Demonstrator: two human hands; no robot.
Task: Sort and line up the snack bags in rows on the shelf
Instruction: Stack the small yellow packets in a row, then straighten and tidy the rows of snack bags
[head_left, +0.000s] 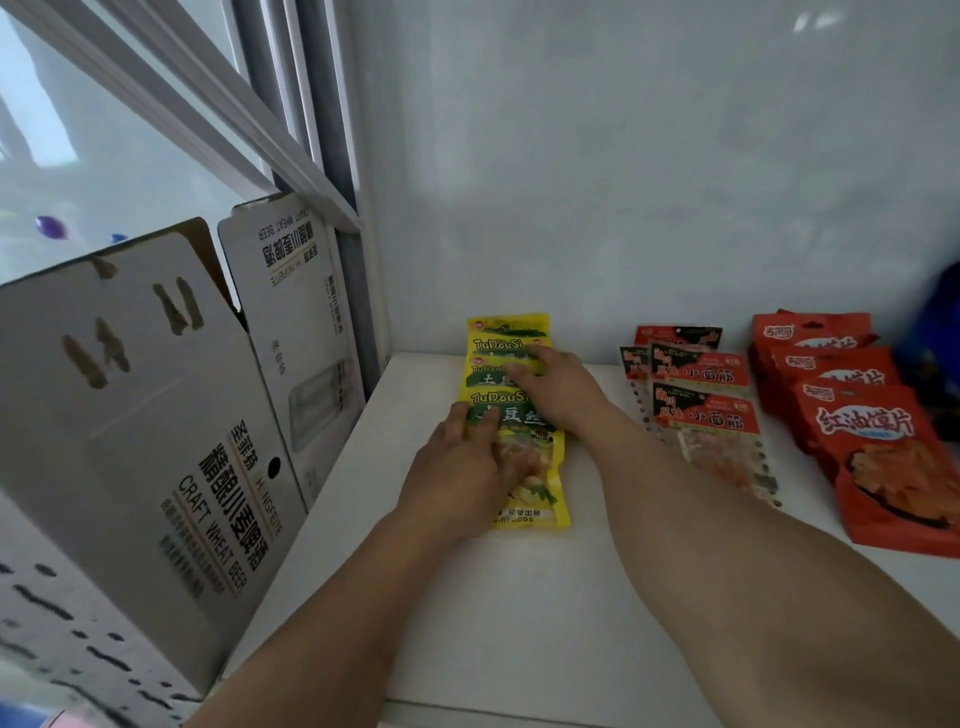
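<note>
Several yellow snack bags (540, 483) lie overlapped in a row running back toward the wall on the white shelf (519, 597). My left hand (462, 462) lies flat on the front yellow bag, fingers straight. My right hand (556, 387) presses on the bags further back in the same row, fingers fairly straight. To the right is a row of red-and-clear snack bags (706, 410), and beyond it a row of red bags (872, 447), both overlapped front to back.
An open cardboard beer box (171, 441) stands left of the shelf, against a window frame (311, 130). A white wall (623, 182) backs the shelf. Something dark blue (940, 332) shows at the right edge.
</note>
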